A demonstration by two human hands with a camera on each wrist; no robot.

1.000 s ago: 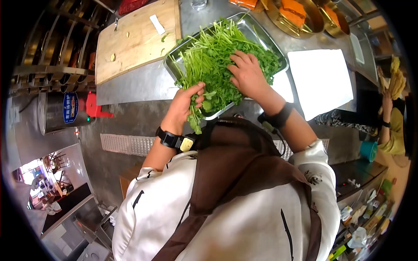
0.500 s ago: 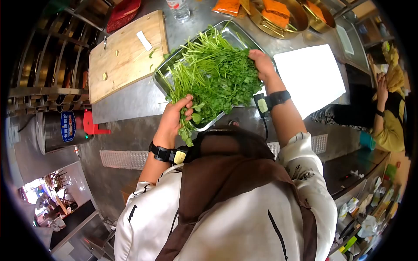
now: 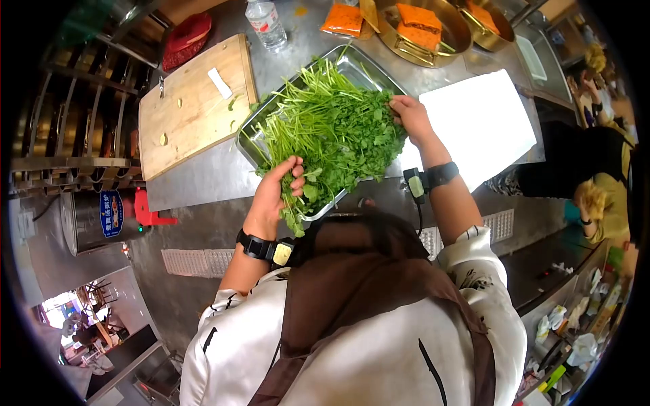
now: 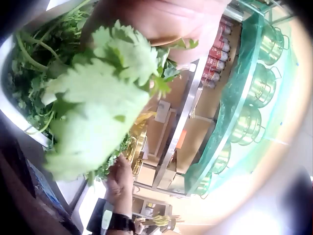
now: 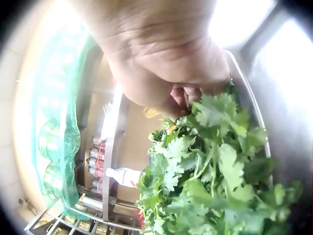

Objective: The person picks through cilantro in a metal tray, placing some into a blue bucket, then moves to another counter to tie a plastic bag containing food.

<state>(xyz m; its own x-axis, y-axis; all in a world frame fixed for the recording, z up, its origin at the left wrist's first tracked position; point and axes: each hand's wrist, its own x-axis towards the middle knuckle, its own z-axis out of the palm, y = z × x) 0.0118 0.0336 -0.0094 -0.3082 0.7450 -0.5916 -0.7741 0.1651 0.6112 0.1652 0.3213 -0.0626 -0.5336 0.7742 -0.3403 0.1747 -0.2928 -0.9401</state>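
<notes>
Leafy green herbs [image 3: 338, 128] with pale stems fill a metal tray [image 3: 238, 143] on the steel counter. At the tray's near left corner, the left hand [image 3: 271, 193] holds a few leafy sprigs in curled fingers; those leaves [image 4: 93, 112] hang large in front of the left wrist view. By the tray's right side, the right hand [image 3: 413, 118] pinches the edge of the leaves with thumb and fingers. In the right wrist view the right hand [image 5: 166, 63] is above the leaves [image 5: 210, 166], its fingertips partly hidden by them.
A wooden cutting board [image 3: 196, 101] lies left of the tray, a water bottle [image 3: 267, 27] behind it. White sheet [image 3: 477, 125] on the right. Brass pans [image 3: 423, 57] with orange packets stand at the back. Another person [image 3: 609, 169] is at far right.
The right hand has moved from the middle of the herbs to their right edge and now pinches there. The left hand keeps its hold on the sprigs. The view has shifted slightly.
</notes>
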